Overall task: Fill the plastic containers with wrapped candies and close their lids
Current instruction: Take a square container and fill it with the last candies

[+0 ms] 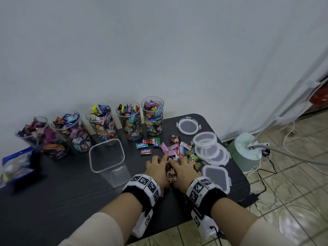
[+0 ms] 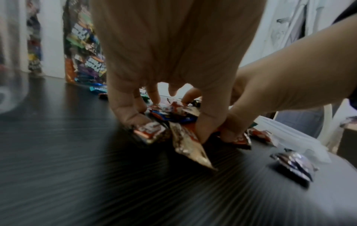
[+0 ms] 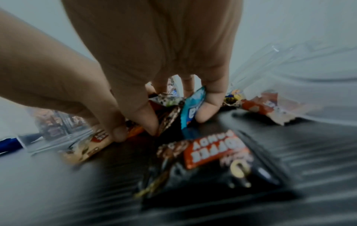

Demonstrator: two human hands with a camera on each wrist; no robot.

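A pile of wrapped candies (image 1: pixel 177 150) lies on the black table (image 1: pixel 62 183), right of centre. Both hands are down on its near edge, side by side. My left hand (image 1: pixel 157 166) has its fingers curled round several wrappers, among them a gold one (image 2: pixel 189 145). My right hand (image 1: pixel 182 167) pinches more candies, with a blue wrapper (image 3: pixel 193 107) between its fingers. A brown candy with an orange label (image 3: pixel 212 152) lies loose in front of it. An empty clear container (image 1: pixel 120 176) stands just left of the hands, lid off.
Several tall clear containers full of candies (image 1: pixel 152 116) line the back wall. Clear lids sit at the right: a round one (image 1: pixel 188 125), a stack (image 1: pixel 211 148), a square one (image 1: pixel 217 177). A blue bag (image 1: pixel 16 166) lies far left. The table's edge and cabled floor are right.
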